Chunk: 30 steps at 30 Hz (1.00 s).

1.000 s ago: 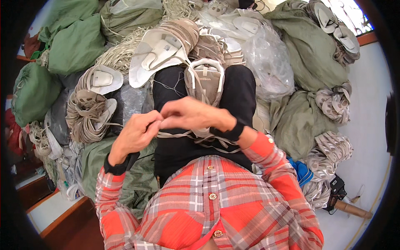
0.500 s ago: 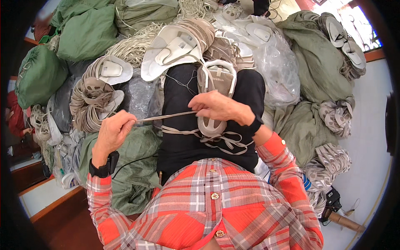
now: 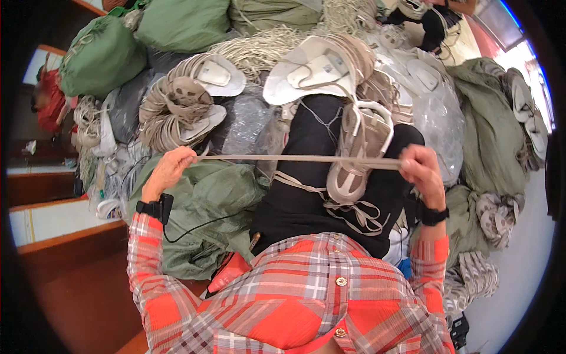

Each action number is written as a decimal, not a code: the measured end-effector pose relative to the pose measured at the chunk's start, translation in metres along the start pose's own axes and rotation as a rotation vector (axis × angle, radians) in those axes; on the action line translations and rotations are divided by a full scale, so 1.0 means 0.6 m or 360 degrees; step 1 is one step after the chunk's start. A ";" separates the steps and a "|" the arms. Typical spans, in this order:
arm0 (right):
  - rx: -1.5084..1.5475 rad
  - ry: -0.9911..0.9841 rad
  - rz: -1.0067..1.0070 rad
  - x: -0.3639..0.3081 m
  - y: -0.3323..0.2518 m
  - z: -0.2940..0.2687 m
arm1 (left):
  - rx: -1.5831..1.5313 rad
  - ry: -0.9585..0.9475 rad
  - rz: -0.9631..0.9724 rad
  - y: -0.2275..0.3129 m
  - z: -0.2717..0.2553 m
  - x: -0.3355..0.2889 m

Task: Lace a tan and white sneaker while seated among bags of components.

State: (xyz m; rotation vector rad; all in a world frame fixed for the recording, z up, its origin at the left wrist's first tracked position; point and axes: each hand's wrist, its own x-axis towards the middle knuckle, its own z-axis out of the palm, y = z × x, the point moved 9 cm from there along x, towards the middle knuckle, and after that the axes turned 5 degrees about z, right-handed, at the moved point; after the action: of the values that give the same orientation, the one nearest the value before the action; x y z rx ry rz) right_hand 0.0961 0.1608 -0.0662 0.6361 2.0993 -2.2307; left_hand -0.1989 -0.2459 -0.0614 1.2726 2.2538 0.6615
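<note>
A flat beige shoelace [image 3: 265,157] is stretched straight across my lap between both hands. Its left end is pinched in my closed left hand [image 3: 168,172], out over the green sack [image 3: 203,203]. My right hand [image 3: 423,172] is closed on the other end, above my right knee. Below the taut lace a tan and white shoe upper [image 3: 348,183] rests on my black-trousered legs, toe toward me. Loose lace ends [image 3: 362,218] curl around its toe and trail over my thigh. Past my knees, a stack of uppers with white tongues [image 3: 312,71] is fanned out.
A bundle of looped uppers [image 3: 177,112] lies at the left. Long pale laces [image 3: 259,50] are heaped behind it, near full green sacks [image 3: 103,56]. Clear plastic bags [image 3: 436,118] and an olive sack [image 3: 492,127] are at the right. Another person's red clothing [image 3: 50,100] shows far left.
My right hand has moved right, away from the shoe upper, and the lace between my hands is now much longer and level. The whole view has shifted, with the scene sliding rightward.
</note>
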 end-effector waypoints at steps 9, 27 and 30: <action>-0.0203 -0.0174 0.0011 -0.066 0.026 0.036 | 0.1852 0.0564 -0.0471 -0.166 -0.087 -0.129; -0.0705 0.0096 -0.0054 -0.002 0.032 0.135 | -0.1392 0.0199 0.0075 0.192 0.192 0.198; -0.0358 0.0225 0.0451 0.028 0.078 0.117 | -0.0934 0.0187 0.0089 0.275 0.309 0.225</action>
State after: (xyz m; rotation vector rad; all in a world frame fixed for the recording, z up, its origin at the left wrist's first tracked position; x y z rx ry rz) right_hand 0.0742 0.0934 -0.1149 1.0253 2.1203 -1.8203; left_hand -0.0418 -0.0199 -0.1258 1.0175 1.8951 1.3271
